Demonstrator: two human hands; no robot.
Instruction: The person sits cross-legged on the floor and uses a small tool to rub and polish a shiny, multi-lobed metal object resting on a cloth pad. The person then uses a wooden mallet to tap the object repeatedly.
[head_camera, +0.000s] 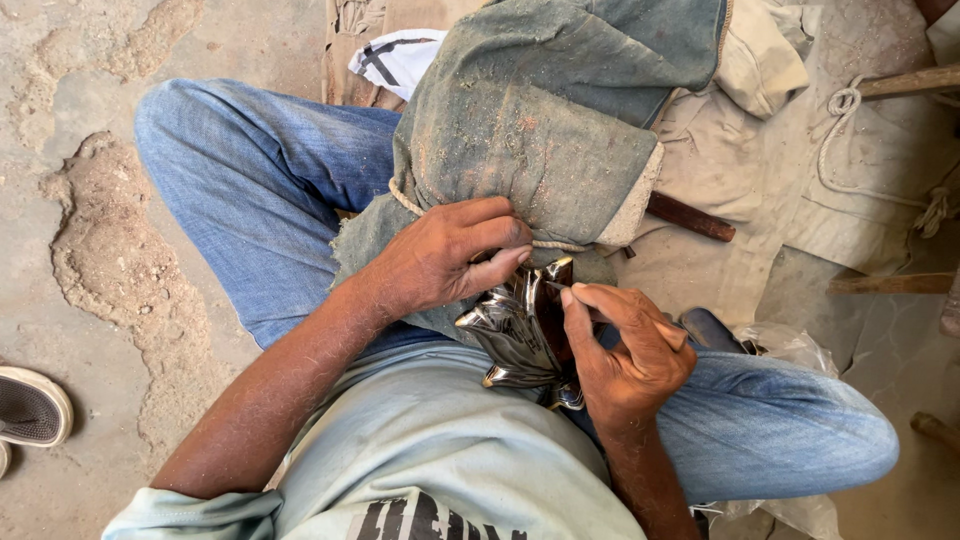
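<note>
I sit cross-legged in blue jeans with a dusty grey-green cloth bundle on my lap. My left hand grips the top of a shiny, ridged, leaf-shaped metal piece and presses it against the bundle. My right hand is closed around a small tool whose tip touches the piece's upper right part; the tool itself is mostly hidden by the fingers. A thin cord runs around the bundle under my left hand.
A brown wooden handle lies on beige cloth to the right, with a rope and wooden sticks beyond. A dark blue object and clear plastic bag rest by my right knee. A grey shoe sits on cracked concrete at left.
</note>
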